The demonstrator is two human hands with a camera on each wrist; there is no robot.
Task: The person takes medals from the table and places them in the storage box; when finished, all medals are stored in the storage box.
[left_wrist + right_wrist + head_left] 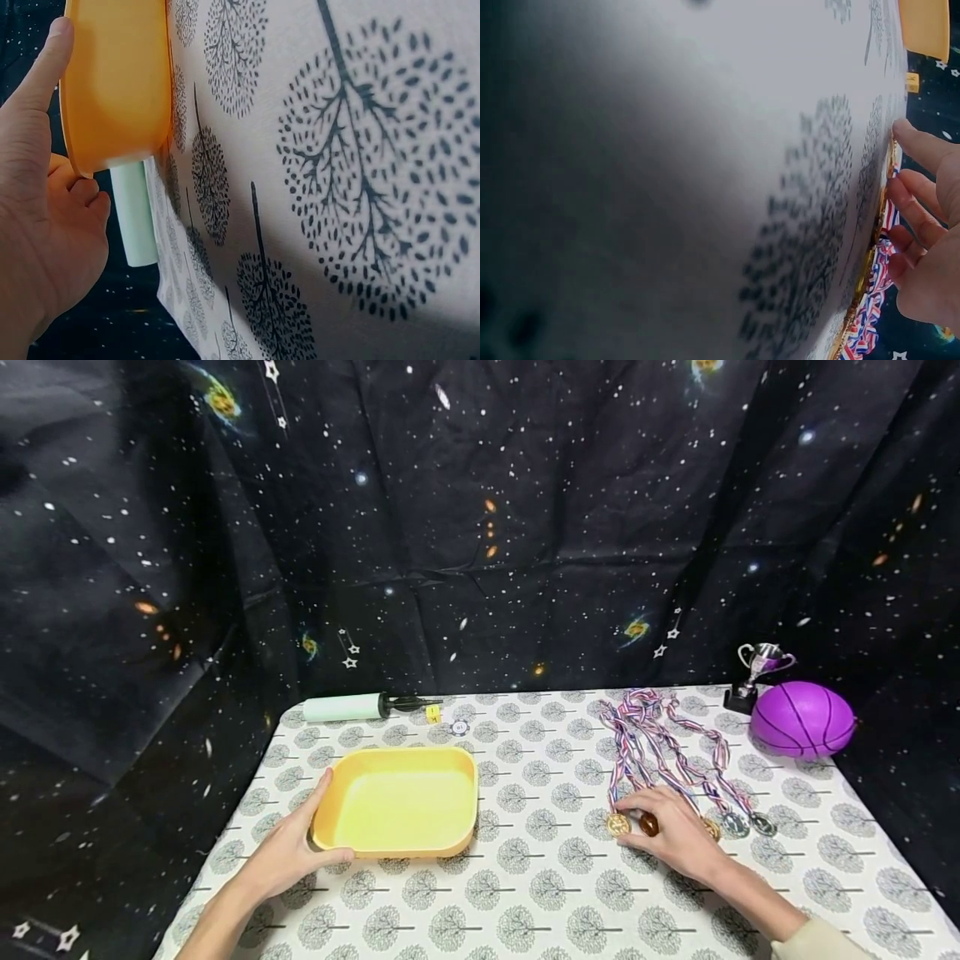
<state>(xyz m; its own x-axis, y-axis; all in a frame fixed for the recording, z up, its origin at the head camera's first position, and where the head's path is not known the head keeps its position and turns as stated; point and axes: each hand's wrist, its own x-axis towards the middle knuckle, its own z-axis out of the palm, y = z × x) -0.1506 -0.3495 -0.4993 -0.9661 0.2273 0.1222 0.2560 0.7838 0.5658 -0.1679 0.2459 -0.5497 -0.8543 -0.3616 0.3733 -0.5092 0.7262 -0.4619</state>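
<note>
My left hand grips the left end of a yellow plastic tub, the thumb along its near side. In the left wrist view, the fingers curl at the rim of the tub. At the right, my right hand holds a gold medal by its edges between thumb and index finger, low over the table. A shiny brown round thing shows beneath that hand. Another gold medal is partly covered by it. Two silvery medals lie further right.
Striped ribbons run back from the medals in a tangle. A silver trophy cup and a purple ball stand at the back right. At the back left lie a pale green pump, a yellow tag and a small round chip.
</note>
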